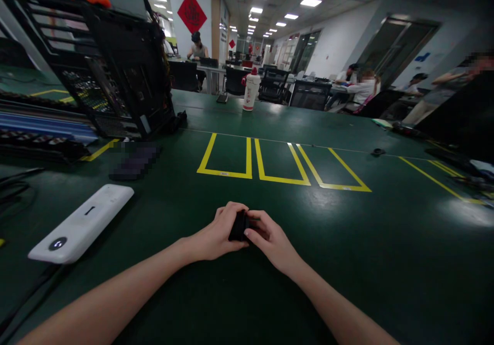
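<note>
Between my hands, low over the near middle of the green table (185, 304), is a small black boxy object (238, 225); its kind cannot be made out. My left hand (218, 232) wraps it from the left, thumb on the near side and fingers over the far side. From the right, my right hand (269, 236) closes on the same object with thumb and fingertips. Both hands partly cover it. Beyond them, yellow tape (227, 174) marks several open-ended outlines on the tabletop.
A white oblong device (83, 224) with a cable lies at left, beside a blurred dark phone-like item (135, 161). Behind them stands an open black computer case (127, 72). A white bottle (251, 92) is at the far edge; a small black round item (378, 151) lies right. People sit beyond.
</note>
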Motion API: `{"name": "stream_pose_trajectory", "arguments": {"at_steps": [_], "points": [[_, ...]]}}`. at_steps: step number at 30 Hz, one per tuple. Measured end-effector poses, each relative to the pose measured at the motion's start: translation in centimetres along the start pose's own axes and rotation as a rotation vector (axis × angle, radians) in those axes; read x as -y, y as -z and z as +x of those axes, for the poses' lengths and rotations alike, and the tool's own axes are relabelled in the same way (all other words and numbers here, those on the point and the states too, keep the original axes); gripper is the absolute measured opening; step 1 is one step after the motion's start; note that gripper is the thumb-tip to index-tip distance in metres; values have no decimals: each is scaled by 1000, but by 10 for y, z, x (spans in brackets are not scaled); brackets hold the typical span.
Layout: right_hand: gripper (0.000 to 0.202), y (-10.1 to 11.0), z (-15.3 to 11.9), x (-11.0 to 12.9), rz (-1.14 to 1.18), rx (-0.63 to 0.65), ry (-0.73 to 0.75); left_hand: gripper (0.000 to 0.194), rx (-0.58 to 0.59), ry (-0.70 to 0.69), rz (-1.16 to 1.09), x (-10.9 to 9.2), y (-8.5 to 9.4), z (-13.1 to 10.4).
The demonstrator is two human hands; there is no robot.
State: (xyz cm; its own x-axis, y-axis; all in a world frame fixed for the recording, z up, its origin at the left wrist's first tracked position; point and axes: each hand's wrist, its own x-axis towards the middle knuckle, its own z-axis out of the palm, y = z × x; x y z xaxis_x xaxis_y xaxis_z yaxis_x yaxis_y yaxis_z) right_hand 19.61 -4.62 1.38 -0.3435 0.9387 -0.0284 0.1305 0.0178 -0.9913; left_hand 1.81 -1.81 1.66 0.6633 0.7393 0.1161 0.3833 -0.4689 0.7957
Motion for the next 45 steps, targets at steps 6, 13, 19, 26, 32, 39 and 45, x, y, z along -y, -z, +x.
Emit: {"name": "stream_pose_trajectory", "arguments": {"at_steps": [6, 13, 19, 26, 32, 39, 45], "points": [[27, 2, -3, 3, 40, 56, 27, 57, 48, 26, -31, -7, 7, -1], [19, -1, -1, 4, 15, -17, 26, 57, 61, 33, -40, -11, 9, -1], [29, 0, -2, 6, -6, -3, -6, 56, 76, 44, -57, -15, 11, -1], [27, 0, -5, 5, -38, 29, 70, 57, 44, 19, -21, -8, 7, 0], [22, 0, 6, 1, -21, -34, 81, 55, -33, -36, 56, 4, 4, 8], [35, 2, 7, 2, 14, -9, 30, 55, -17, -30, 52, -3, 9, 9], [34, 4, 9, -3, 55, 25, 45, 55, 3, -4, 41, -8, 14, 6]]}}
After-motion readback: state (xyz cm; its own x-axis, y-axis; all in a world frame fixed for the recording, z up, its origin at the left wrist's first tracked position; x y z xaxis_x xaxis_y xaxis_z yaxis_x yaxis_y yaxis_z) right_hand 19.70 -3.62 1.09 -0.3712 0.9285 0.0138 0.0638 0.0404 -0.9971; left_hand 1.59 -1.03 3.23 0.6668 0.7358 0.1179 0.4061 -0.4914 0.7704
